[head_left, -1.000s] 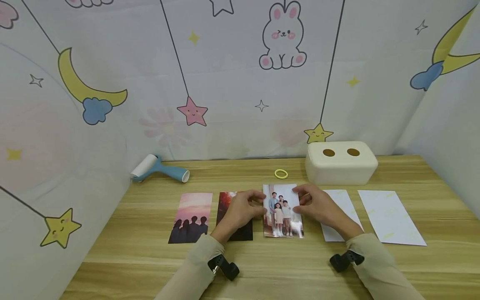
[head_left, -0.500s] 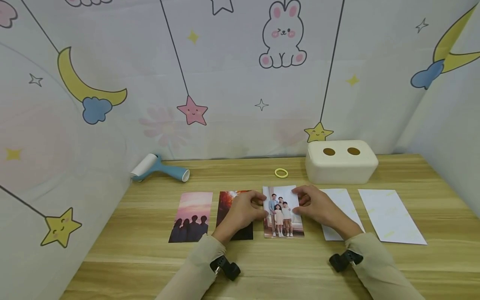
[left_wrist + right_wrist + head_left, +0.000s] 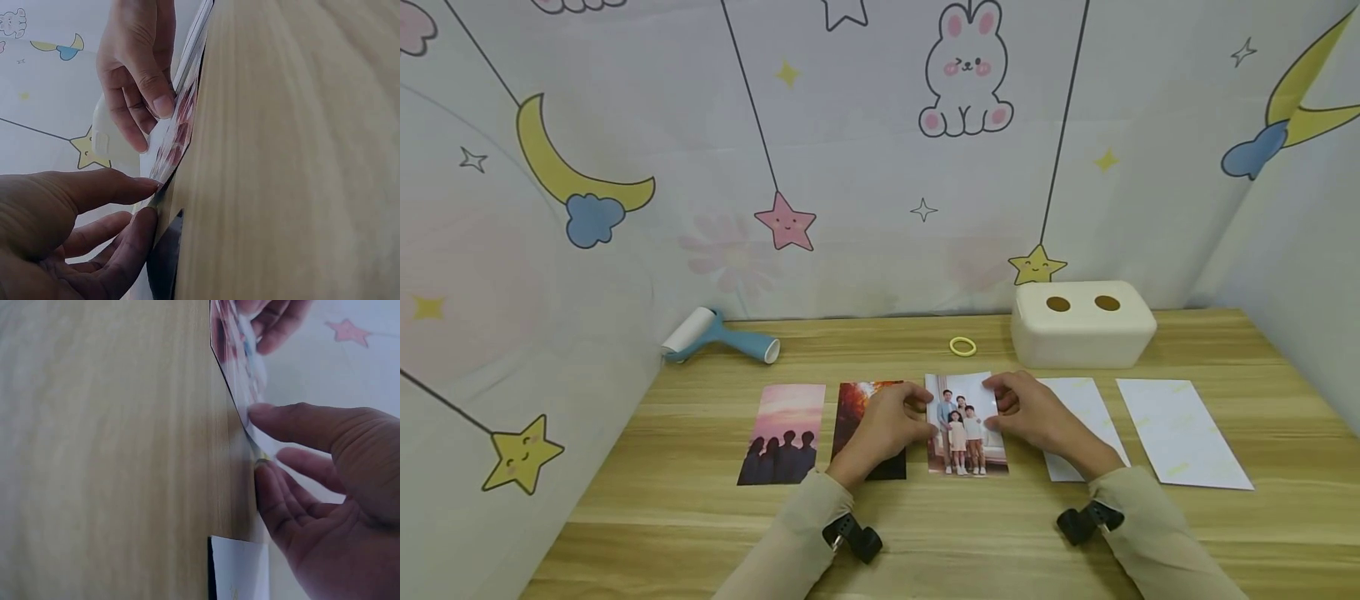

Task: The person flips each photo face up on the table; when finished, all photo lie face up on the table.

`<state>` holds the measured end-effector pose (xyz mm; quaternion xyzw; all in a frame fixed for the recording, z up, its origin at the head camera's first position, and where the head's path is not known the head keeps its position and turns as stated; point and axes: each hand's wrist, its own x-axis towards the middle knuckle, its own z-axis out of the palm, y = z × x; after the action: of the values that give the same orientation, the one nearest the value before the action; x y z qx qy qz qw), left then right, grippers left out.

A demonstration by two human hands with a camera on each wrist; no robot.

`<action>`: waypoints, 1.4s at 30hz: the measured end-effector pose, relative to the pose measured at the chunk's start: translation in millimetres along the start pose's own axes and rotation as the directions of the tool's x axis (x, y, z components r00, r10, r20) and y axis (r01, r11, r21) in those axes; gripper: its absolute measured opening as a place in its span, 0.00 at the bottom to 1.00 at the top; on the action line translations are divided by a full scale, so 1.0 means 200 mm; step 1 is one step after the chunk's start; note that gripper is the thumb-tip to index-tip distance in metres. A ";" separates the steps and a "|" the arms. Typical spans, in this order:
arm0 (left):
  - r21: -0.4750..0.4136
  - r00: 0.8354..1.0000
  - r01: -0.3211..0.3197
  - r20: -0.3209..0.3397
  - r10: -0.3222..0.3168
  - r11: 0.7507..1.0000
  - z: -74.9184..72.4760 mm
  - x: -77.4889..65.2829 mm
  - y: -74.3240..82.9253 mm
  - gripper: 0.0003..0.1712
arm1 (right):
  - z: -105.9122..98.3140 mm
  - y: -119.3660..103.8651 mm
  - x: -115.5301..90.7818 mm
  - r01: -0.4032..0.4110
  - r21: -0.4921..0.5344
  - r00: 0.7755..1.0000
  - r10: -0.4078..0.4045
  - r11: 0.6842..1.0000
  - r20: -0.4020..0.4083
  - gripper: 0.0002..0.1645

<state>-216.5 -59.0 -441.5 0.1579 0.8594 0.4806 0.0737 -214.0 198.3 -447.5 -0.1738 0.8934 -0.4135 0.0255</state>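
Observation:
In the head view a glossy family photo (image 3: pixel 957 460) lies in the middle of the row, between my two hands. My left hand (image 3: pixel 886 427) pinches its left edge with thumb and fingers, while my right hand (image 3: pixel 1037 410) pinches the right edge. The left wrist view shows the photo (image 3: pixel 174 140) edge-on, its border at my left thumb tip. Seen from the right wrist, my thumb presses on the photo's (image 3: pixel 240 381) face near its edge. My left hand partly covers a dark photo with red foliage (image 3: pixel 853 407).
Leftmost lies a sunset photo with silhouettes (image 3: pixel 788 425). Two white sheets, a partly covered one (image 3: pixel 1075 400) and another (image 3: pixel 1183 433), lie on the right. Behind are a blue-handled roller (image 3: pixel 722 337), a yellow ring (image 3: pixel 962 347) and a cream box with two holes (image 3: pixel 1082 333).
The family photo's far edge has shifted slightly toward me, and the glare along its near edge has faded. Both hands keep their hold and hardly move.

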 end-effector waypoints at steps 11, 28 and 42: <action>0.074 1.000 -0.018 -0.001 0.018 0.997 0.01 0.00 0.01 0.21 | 0.00 -0.02 0.00 -0.006 -0.035 1.000 0.006 0.999 0.007 0.29; 0.095 1.000 -0.021 0.024 0.019 0.995 0.00 0.00 0.01 0.20 | 0.00 -0.03 -0.02 -0.019 -0.037 1.000 0.019 0.999 0.010 0.29; 0.079 0.999 -0.041 0.001 0.041 0.996 0.00 -0.02 0.01 0.20 | -0.04 -0.03 -0.02 -0.023 -0.042 1.000 0.023 0.999 -0.010 0.26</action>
<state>-212.9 -58.2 -439.6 0.1784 0.8744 0.4476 0.0572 -210.1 202.4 -437.7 -0.1620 0.9039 -0.3952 0.0223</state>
